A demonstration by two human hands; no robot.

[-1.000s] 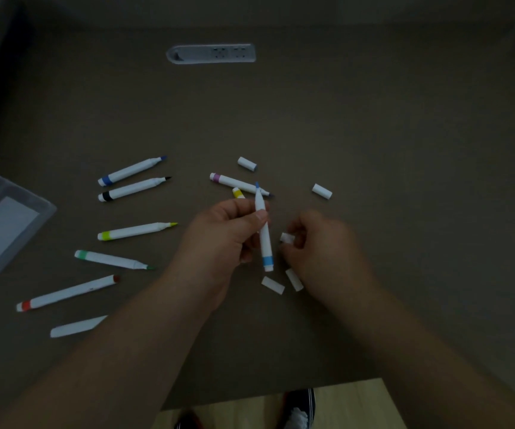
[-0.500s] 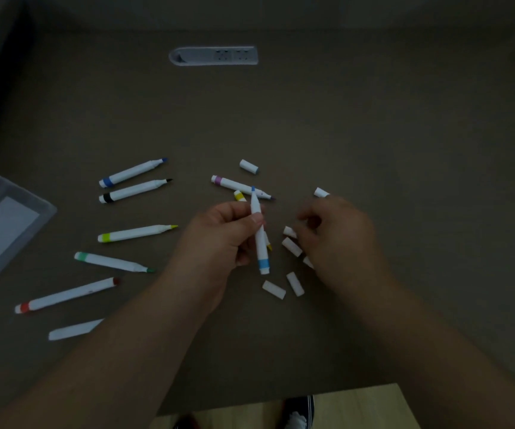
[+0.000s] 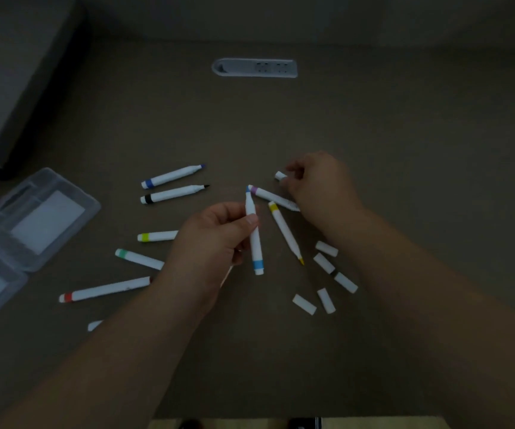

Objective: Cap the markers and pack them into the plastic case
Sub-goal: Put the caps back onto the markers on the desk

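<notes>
My left hand (image 3: 212, 239) holds a light-blue-banded marker (image 3: 255, 243) upright, tip pointing away, uncapped. My right hand (image 3: 321, 187) is farther back, its fingers closed on a white cap (image 3: 280, 175). Between the hands lie a purple-banded marker (image 3: 273, 198) and a yellow-banded marker (image 3: 285, 232). Several loose white caps (image 3: 325, 263) lie to the right. Uncapped markers with blue (image 3: 171, 176), black (image 3: 172, 194), lime (image 3: 157, 236), green (image 3: 138, 258) and red (image 3: 104, 289) bands lie on the left. The clear plastic case (image 3: 23, 224) lies open at the left edge.
A grey power strip (image 3: 254, 67) is set in the dark table at the back. A dark box (image 3: 11, 78) stands at the back left. One more white piece (image 3: 95, 325) shows beside my left forearm. The table's front edge runs along the bottom.
My right hand moved away from the caps near the light-blue marker to the far cap and closed on it. The left hand kept hold of the light-blue marker; the yellow marker is now uncovered.
</notes>
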